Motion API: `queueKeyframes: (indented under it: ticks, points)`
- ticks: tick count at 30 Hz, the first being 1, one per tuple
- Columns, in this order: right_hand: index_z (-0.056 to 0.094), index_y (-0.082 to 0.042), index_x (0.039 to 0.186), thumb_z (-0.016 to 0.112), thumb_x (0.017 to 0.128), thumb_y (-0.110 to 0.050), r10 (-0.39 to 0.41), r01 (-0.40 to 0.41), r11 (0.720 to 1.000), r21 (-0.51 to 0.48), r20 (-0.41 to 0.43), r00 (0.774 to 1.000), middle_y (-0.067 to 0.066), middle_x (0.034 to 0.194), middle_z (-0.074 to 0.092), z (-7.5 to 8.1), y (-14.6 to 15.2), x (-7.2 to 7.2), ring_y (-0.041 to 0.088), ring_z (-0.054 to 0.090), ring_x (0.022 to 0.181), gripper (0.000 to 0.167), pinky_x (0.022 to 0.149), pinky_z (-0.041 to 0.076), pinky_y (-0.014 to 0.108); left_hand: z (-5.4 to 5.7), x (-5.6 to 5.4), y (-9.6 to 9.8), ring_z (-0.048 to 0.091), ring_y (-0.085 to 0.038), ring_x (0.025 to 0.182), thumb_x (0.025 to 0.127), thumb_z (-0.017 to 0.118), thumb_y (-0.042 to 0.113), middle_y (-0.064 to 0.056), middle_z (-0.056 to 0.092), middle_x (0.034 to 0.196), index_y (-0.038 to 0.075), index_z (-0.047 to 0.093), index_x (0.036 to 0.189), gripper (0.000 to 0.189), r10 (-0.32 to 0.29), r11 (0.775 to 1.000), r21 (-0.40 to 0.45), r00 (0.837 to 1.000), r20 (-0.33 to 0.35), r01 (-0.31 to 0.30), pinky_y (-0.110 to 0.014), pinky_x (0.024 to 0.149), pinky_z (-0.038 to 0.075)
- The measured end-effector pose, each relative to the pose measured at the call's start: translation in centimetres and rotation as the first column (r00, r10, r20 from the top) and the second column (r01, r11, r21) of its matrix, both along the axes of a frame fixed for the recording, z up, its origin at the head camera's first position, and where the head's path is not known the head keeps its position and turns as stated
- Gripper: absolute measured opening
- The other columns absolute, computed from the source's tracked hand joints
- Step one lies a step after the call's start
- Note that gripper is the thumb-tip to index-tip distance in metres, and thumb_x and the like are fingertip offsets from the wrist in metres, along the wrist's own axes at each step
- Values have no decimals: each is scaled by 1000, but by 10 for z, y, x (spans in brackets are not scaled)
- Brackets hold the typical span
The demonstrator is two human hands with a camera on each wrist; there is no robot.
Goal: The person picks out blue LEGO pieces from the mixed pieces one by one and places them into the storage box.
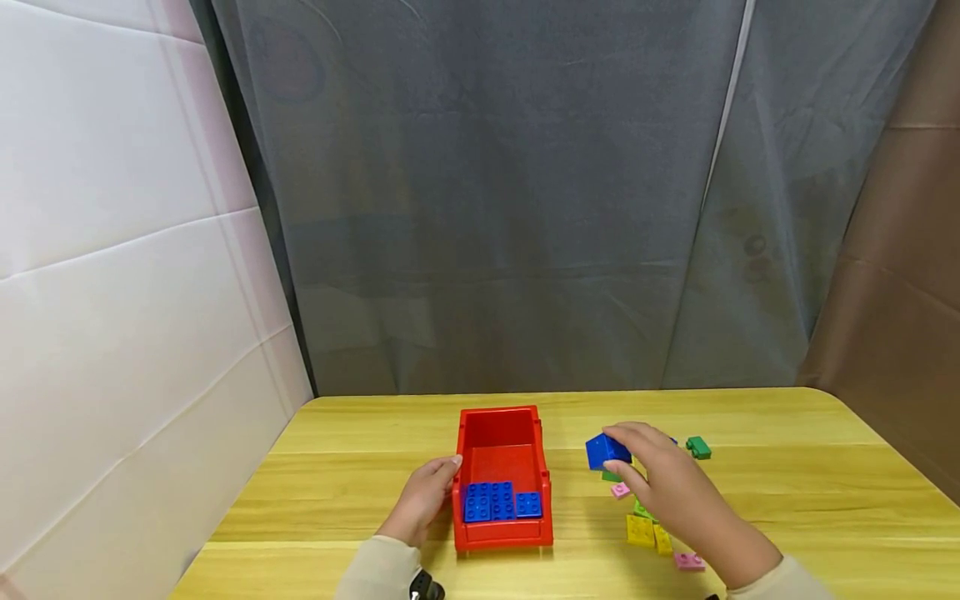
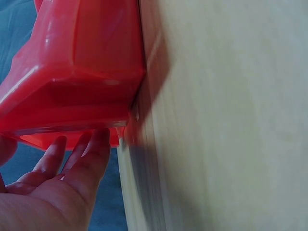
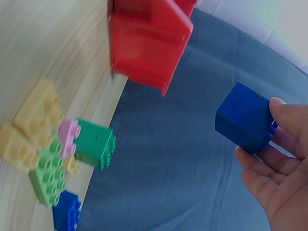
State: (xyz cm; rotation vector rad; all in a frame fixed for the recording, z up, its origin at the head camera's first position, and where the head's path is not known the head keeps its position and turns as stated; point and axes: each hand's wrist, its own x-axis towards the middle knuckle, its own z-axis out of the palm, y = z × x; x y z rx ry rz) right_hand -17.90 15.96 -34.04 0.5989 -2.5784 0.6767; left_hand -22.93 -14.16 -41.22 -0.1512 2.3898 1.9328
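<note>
My right hand (image 1: 656,462) pinches a blue toy brick (image 1: 606,451) between thumb and fingertips, held above the table. In the right wrist view the brick's smooth faces (image 3: 243,115) point away from the palm and its studs lie toward the fingers. My left hand (image 1: 426,497) grips the left side of a red plastic bin (image 1: 546,500), thumb at its rim; the left wrist view shows the fingers (image 2: 86,163) reaching up to the bin's lip. Several blue bricks (image 1: 490,502) lie stud-up in the near end of the bin, while its far end shows bare floor.
Loose bricks lie right of the bin, partly behind my right arm: yellow (image 1: 640,531), pink (image 1: 689,562), light green (image 1: 642,511) and a green brick (image 1: 699,447). Another blue brick (image 3: 66,211) shows in the right wrist view. A grey curtain (image 1: 487,208) hangs behind the wooden table (image 1: 337,475).
</note>
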Motion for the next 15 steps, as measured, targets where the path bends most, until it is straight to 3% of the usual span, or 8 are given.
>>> queueKeyframes:
  ticks: [7, 15]
  points:
    - [62, -10, 125, 70, 88, -18, 36, -37, 999, 6, 47, 998, 5, 123, 62, -1, -19, -4, 24, 59, 112, 39, 89, 53, 41, 0, 1, 0, 60, -36, 107, 102, 44, 30, -27, 62, 118, -12, 50, 130, 51, -6, 999, 32, 1000, -11, 7, -53, 99, 44]
    - [62, -9, 126, 69, 89, -17, 88, -89, 996, 25, 57, 995, 4, 124, 61, 0, -39, -6, 24, 58, 115, 38, 92, 52, 39, 1, 2, 0, 56, -40, 113, 102, 44, 34, -27, 58, 125, -9, 50, 132, 53, -1, 1000, 8, 1000, 18, 1, -55, 101, 41]
